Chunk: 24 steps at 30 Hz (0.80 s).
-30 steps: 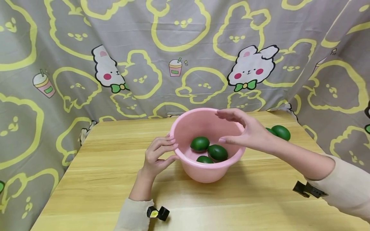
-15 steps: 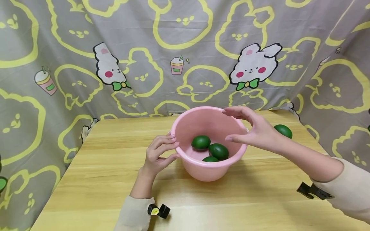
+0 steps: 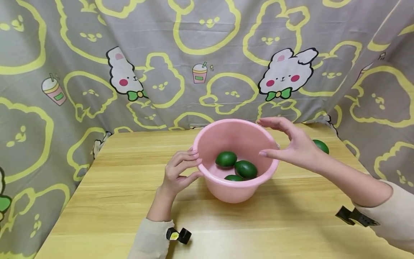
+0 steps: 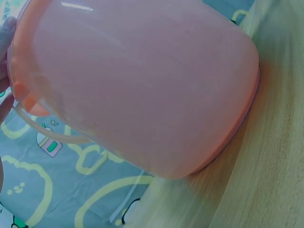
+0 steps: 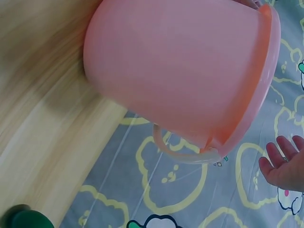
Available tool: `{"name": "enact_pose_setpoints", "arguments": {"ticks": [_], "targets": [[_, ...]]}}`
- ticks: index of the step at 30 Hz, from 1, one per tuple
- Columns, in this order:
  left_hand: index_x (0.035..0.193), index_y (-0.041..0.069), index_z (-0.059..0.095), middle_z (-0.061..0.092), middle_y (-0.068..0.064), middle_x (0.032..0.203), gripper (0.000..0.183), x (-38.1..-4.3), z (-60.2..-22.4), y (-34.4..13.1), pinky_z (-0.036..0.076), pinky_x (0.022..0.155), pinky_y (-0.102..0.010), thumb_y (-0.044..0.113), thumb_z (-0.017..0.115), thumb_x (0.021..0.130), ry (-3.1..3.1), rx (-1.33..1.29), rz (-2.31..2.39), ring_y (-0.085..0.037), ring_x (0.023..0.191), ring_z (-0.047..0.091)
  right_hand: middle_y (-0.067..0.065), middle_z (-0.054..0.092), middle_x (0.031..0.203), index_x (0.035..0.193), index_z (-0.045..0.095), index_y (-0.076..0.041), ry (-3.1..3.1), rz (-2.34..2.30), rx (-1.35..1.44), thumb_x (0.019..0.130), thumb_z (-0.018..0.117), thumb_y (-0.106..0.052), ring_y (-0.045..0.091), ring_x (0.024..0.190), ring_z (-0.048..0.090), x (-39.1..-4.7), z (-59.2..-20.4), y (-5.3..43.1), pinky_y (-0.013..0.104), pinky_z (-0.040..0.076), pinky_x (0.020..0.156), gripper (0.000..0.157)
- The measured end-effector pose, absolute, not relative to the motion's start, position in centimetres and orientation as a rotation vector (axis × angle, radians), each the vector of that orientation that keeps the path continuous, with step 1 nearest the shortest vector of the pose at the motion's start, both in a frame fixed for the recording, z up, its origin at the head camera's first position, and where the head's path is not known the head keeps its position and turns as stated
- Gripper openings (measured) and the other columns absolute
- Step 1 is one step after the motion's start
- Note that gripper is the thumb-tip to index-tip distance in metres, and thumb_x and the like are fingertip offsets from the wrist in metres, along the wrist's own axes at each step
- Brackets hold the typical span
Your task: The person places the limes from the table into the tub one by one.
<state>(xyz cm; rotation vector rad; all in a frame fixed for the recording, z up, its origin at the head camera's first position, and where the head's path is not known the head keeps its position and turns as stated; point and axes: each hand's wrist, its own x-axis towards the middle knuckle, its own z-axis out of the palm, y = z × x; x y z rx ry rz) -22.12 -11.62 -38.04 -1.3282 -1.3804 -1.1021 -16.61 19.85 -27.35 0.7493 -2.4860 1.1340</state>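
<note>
A pink plastic bucket (image 3: 231,193) stands upright on the wooden table. Three dark green oval fruits lie inside it, one of them a right-hand fruit (image 3: 246,169); the front one is partly hidden by the rim. My left hand (image 3: 175,174) holds the bucket's left rim, fingertips over the edge and thumb against the outside. Over the right side of the rim, my right hand (image 3: 297,148) is spread with a wide gap between thumb and fingers, holding nothing. The right wrist view shows this right hand (image 5: 287,164) apart from the bucket wall.
Behind my right forearm another green fruit (image 3: 321,146) lies on the table (image 3: 106,187), partly covered. The bucket's pale handle (image 5: 183,156) hangs at its far side. A grey patterned curtain (image 3: 223,32) encloses the table at the back and sides.
My right hand has drawn rightward from over the bucket's inside to its right rim, covering one of the fruits on the table. My left hand stays on the rim.
</note>
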Motion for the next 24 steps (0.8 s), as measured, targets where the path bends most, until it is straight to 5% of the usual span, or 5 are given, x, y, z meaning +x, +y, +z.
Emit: {"name": "enact_pose_setpoints", "arguments": {"ticks": [15,24], "targets": [[0.091,-0.008,0.07,0.064,-0.021,0.089,0.032,-22.2,-38.3,-11.6,0.056,0.093,-0.046,0.023,0.074,0.082,-1.385,-1.335,-1.097,-0.032,0.095,0.063,0.014,0.058,0.127,0.132,0.05,-0.006,-2.431,1.072,0.748,0.064,0.085,0.002,-0.005,0.118,0.047,-16.3,-27.3,21.1,0.008,0.039,0.1,0.076],[0.09,-0.008,0.07,0.064,-0.021,0.089,0.032,-22.2,-38.4,-11.7,0.055,0.094,-0.046,0.023,0.074,0.082,-1.379,-1.335,-1.1,-0.032,0.096,0.063,0.005,0.059,0.127,0.131,0.051,-0.003,-2.371,1.048,0.713,0.061,0.084,0.008,-0.003,0.116,0.047,-16.3,-27.4,21.7,0.007,0.039,0.101,0.078]]}}
